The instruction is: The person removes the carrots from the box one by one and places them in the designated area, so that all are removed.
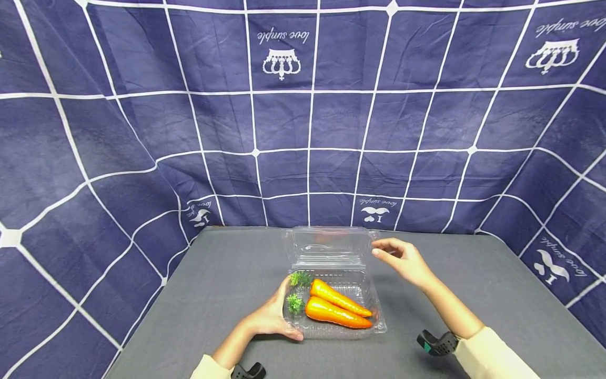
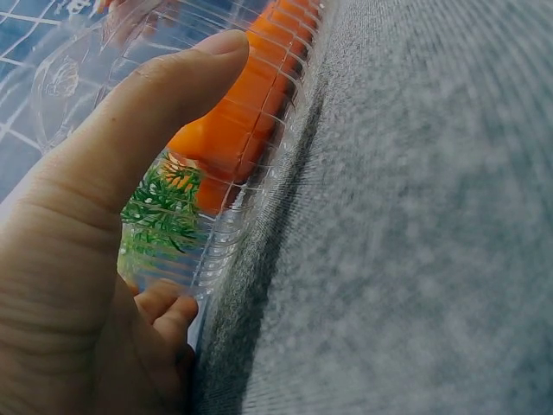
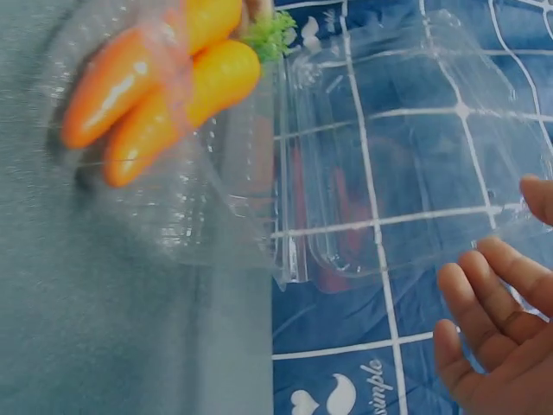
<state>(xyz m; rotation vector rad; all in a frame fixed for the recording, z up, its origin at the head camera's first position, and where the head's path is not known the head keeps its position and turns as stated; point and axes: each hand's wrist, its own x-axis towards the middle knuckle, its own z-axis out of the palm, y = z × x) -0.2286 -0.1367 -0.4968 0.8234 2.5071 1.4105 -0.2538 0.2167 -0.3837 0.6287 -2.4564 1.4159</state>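
A clear plastic clamshell container (image 1: 331, 332) stands on the table with its lid (image 1: 326, 245) raised at the back. Inside its base lie two orange carrots, a rear one (image 1: 338, 297) and a front one (image 1: 336, 315), tips to the right and green leafy tops (image 1: 294, 303) to the left. My left hand (image 1: 270, 317) grips the container's left side, thumb at the front corner. In the left wrist view, the thumb (image 2: 173, 82) lies along the ribbed wall. Beside the lid's right edge, my right hand (image 1: 404, 260) has its fingers loosely bent and apart, holding nothing.
A grey cloth-covered table (image 1: 227, 263) extends to both sides of the container. Behind it and at the sides hangs a blue curtain (image 1: 341, 121) with white grid lines. Black bands (image 1: 437, 343) sit on both wrists.
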